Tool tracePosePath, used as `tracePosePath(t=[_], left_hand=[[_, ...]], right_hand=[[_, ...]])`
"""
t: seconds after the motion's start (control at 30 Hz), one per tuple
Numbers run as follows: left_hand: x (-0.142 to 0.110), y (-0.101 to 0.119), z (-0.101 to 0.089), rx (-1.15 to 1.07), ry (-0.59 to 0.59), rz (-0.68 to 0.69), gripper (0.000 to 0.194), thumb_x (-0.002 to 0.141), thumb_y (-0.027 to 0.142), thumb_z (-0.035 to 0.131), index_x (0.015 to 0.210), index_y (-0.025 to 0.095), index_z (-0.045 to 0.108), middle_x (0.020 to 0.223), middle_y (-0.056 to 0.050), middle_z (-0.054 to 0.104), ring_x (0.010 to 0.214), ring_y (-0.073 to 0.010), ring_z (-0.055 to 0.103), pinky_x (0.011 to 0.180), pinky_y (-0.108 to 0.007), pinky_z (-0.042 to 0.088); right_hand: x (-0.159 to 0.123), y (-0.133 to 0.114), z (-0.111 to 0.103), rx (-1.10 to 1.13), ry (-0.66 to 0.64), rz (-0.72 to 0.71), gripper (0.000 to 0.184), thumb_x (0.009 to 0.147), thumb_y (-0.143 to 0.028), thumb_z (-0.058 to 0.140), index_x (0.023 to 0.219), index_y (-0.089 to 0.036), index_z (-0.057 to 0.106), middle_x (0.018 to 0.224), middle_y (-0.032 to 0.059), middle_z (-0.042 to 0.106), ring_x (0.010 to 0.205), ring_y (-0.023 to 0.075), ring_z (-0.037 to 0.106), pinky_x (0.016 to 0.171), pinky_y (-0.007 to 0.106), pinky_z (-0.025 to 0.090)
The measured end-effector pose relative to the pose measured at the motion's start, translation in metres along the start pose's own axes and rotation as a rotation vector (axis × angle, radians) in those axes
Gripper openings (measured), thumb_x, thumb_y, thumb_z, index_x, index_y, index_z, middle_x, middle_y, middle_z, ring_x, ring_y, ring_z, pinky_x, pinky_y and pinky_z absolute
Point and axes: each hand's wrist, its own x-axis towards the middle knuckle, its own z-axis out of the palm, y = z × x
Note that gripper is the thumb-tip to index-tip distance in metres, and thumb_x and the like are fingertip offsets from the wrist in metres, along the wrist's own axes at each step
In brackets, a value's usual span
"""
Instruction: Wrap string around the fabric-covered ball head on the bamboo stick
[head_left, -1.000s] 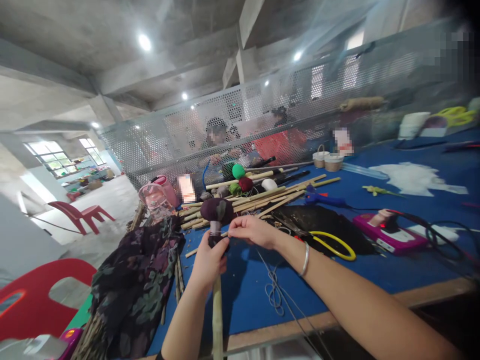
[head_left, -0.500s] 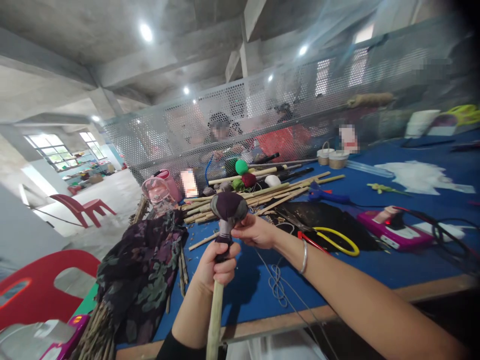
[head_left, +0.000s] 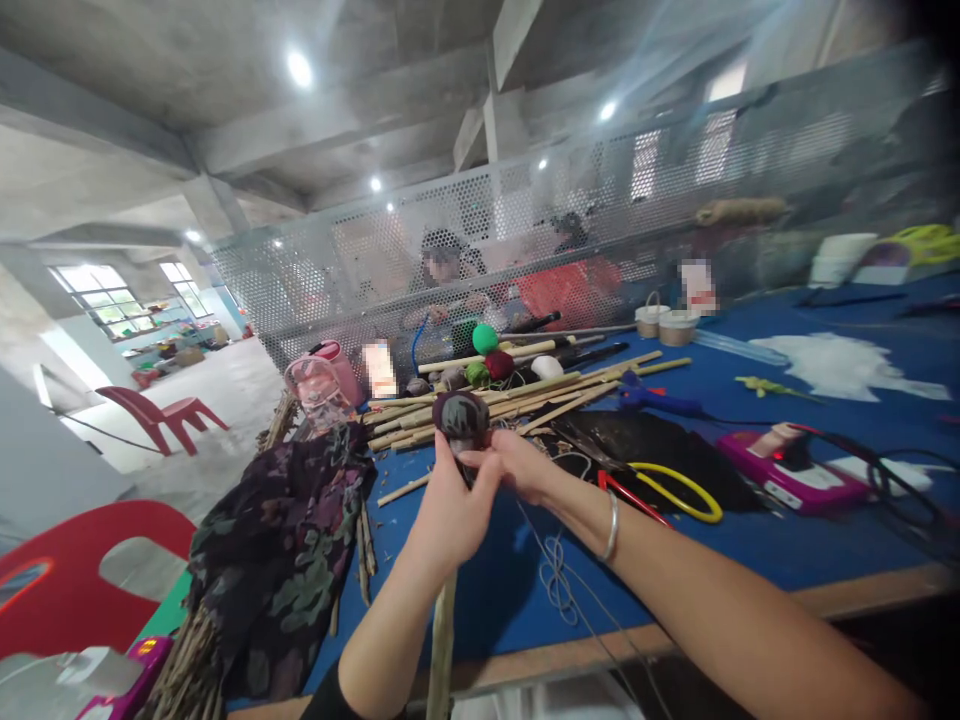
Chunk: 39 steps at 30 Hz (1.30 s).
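Observation:
Upright in front of me is a wooden stick [head_left: 442, 640] topped with a ball wrapped in dark camouflage cloth [head_left: 461, 415]. My left hand [head_left: 450, 510] is closed around its neck, thumb up against the underside of the ball. My right hand [head_left: 517, 465] is closed too, its fingertips pinched at the neck just below the cloth. A thin grey cord [head_left: 556, 580] trails from beneath my right hand, loops loosely on the table and drops over the front edge. The fingers hide most of the neck and any wrapping there.
The blue table [head_left: 510, 620] holds a pile of sticks [head_left: 525, 395], coloured balls, and yellow-and-red-handled scissors [head_left: 675, 490]. A purple power strip [head_left: 795, 475] lies right, camouflage cloth [head_left: 292, 560] left. A perforated screen [head_left: 360, 270] stands behind, with people beyond it.
My left hand has shifted up from the stick to the neck, turning so its back faces me. The ball has tipped and turned, showing more camouflage pattern. My right hand stays by the neck.

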Motion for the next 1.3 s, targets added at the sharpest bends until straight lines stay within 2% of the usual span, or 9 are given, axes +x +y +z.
tracePosePath(t=[0.13, 0.23, 0.3, 0.37, 0.57, 0.87, 1.03, 1.17, 1.3], left_hand=[[0.004, -0.018, 0.013, 0.032, 0.036, 0.015, 0.075, 0.065, 0.037, 0.067, 0.128, 0.011, 0.036, 0.124, -0.017, 0.048, 0.115, -0.0252, 0.044, 0.096, -0.035, 0.031], [0.008, -0.031, 0.011, -0.062, 0.080, -0.089, 0.064, 0.060, 0.030, 0.072, 0.116, 0.015, 0.046, 0.093, -0.009, 0.061, 0.077, -0.0181, 0.060, 0.071, -0.029, 0.046], [0.009, -0.034, 0.006, -0.149, 0.069, -0.183, 0.049, 0.059, 0.027, 0.070, 0.103, 0.017, 0.050, 0.066, 0.002, 0.055, 0.046, -0.0089, 0.049, 0.046, -0.021, 0.042], [0.007, -0.033, 0.000, -0.228, 0.062, -0.245, 0.035, 0.061, 0.023, 0.067, 0.090, 0.018, 0.050, 0.053, 0.008, 0.042, 0.034, -0.0042, 0.035, 0.034, -0.016, 0.030], [0.001, -0.022, -0.010, -0.500, -0.028, -0.294, 0.023, 0.060, 0.017, 0.061, 0.073, 0.017, 0.042, 0.049, 0.010, 0.037, 0.031, -0.0006, 0.025, 0.029, -0.012, 0.020], [-0.004, -0.019, -0.013, -0.771, -0.192, -0.265, 0.018, 0.060, 0.020, 0.056, 0.069, 0.017, 0.041, 0.051, 0.008, 0.037, 0.033, -0.0010, 0.024, 0.027, -0.011, 0.018], [-0.005, -0.018, -0.018, -1.028, -0.409, -0.318, 0.017, 0.058, 0.024, 0.053, 0.066, 0.016, 0.040, 0.052, 0.006, 0.034, 0.033, -0.0011, 0.019, 0.026, -0.011, 0.017], [-0.005, -0.019, -0.019, -1.104, -0.544, -0.336, 0.013, 0.058, 0.023, 0.050, 0.060, 0.015, 0.041, 0.049, 0.005, 0.031, 0.034, -0.0007, 0.015, 0.026, -0.011, 0.015], [-0.003, -0.026, -0.017, -1.160, -0.714, -0.432, 0.017, 0.059, 0.026, 0.050, 0.053, 0.015, 0.039, 0.044, 0.007, 0.022, 0.032, 0.0001, 0.010, 0.026, -0.010, 0.013]], right_hand=[[0.001, 0.004, -0.003, -0.049, 0.056, 0.072, 0.029, 0.057, -0.032, 0.071, 0.074, -0.011, 0.062, 0.062, 0.0008, 0.060, 0.058, 0.0121, 0.053, 0.057, 0.024, 0.038], [0.001, 0.006, -0.004, -0.132, 0.102, 0.034, 0.028, 0.060, -0.035, 0.069, 0.070, -0.011, 0.059, 0.062, 0.0015, 0.061, 0.056, 0.0112, 0.052, 0.054, 0.023, 0.038], [0.000, 0.002, -0.004, -0.186, 0.132, -0.008, 0.026, 0.062, -0.035, 0.068, 0.068, -0.012, 0.058, 0.059, -0.0001, 0.059, 0.053, 0.0089, 0.049, 0.050, 0.021, 0.035], [-0.003, -0.004, -0.003, -0.218, 0.111, -0.025, 0.024, 0.061, -0.032, 0.069, 0.065, -0.012, 0.057, 0.053, -0.0029, 0.054, 0.046, 0.0055, 0.043, 0.044, 0.019, 0.030], [-0.010, -0.017, 0.002, -0.062, 0.021, 0.060, 0.028, 0.058, -0.035, 0.072, 0.061, -0.015, 0.052, 0.038, -0.0101, 0.036, 0.030, 0.0014, 0.021, 0.032, 0.019, 0.010], [-0.011, -0.016, 0.003, 0.026, -0.027, 0.085, 0.035, 0.052, -0.036, 0.076, 0.061, -0.015, 0.049, 0.040, -0.0097, 0.040, 0.030, 0.0008, 0.022, 0.030, 0.018, 0.010], [-0.008, -0.012, 0.007, 0.050, -0.060, 0.078, 0.035, 0.055, -0.035, 0.075, 0.063, -0.014, 0.049, 0.043, -0.0091, 0.042, 0.030, 0.0002, 0.022, 0.030, 0.019, 0.009], [-0.007, -0.009, 0.002, 0.082, -0.114, 0.052, 0.034, 0.056, -0.031, 0.076, 0.077, -0.015, 0.054, 0.045, -0.0095, 0.043, 0.030, 0.0001, 0.021, 0.031, 0.019, 0.008], [-0.007, -0.002, -0.004, 0.132, -0.224, 0.152, 0.031, 0.061, -0.032, 0.073, 0.080, -0.014, 0.057, 0.040, -0.0107, 0.035, 0.030, 0.0007, 0.019, 0.032, 0.019, 0.007]])
